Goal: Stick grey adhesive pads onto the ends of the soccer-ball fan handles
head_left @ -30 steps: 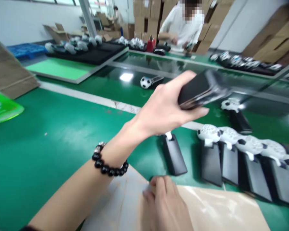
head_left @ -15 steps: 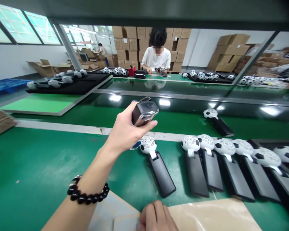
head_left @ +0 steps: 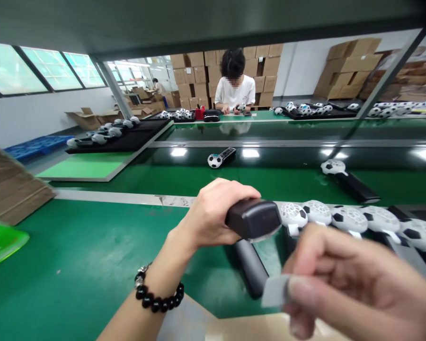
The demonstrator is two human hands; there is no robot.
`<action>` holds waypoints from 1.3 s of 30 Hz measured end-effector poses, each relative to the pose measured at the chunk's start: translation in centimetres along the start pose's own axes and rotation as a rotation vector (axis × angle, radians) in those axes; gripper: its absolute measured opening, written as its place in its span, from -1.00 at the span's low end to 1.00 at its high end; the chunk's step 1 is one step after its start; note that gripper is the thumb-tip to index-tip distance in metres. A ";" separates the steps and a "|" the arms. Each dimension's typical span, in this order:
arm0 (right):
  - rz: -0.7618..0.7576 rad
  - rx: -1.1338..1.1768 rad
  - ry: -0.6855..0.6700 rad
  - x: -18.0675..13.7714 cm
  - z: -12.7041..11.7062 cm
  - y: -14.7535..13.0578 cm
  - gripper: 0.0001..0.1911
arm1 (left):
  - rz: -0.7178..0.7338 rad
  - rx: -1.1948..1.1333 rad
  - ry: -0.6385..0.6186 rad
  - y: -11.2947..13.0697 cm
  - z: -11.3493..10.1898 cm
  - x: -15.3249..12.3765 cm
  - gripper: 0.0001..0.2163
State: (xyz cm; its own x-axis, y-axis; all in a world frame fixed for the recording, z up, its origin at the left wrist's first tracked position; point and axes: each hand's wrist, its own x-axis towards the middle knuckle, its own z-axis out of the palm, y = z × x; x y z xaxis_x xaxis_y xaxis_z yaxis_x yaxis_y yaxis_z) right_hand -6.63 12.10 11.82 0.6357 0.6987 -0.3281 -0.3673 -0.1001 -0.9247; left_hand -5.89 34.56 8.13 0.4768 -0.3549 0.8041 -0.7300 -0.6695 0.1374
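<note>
My left hand, with a black bead bracelet at the wrist, is wrapped around the black handle of a handheld fan. Its butt end faces right and toward me; its head is hidden. Close by at the lower right, my right hand pinches a small pale, translucent sticker between thumb and finger, slightly blurred. Beneath the held fan lies another black-handled fan, partly covered. Several fans with football-patterned heads lie in a row behind my right hand.
Beige backing sheets lie at the near edge of the green bench. Beyond its pale strip, two fans lie on the belt. A green packet and a carton stand left. A co-worker sits opposite.
My left hand has moved right and nearer with the fan, turning it. My right hand has risen from the backing sheets with a small sticker. The fan on the far belt now shows fully.
</note>
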 end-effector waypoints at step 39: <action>-0.294 -0.319 0.324 -1.1 -0.1 -2.7 -0.77 | 0.084 0.027 -0.109 0.9 0.7 0.7 -0.77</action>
State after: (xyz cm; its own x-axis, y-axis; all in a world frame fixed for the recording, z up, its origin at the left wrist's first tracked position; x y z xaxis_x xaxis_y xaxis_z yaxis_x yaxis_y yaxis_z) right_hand -6.20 11.53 14.66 0.8760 0.4804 -0.0428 0.0499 -0.1786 -0.9827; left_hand -5.93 33.27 8.39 0.4664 -0.4780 0.7443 -0.7568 -0.6512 0.0560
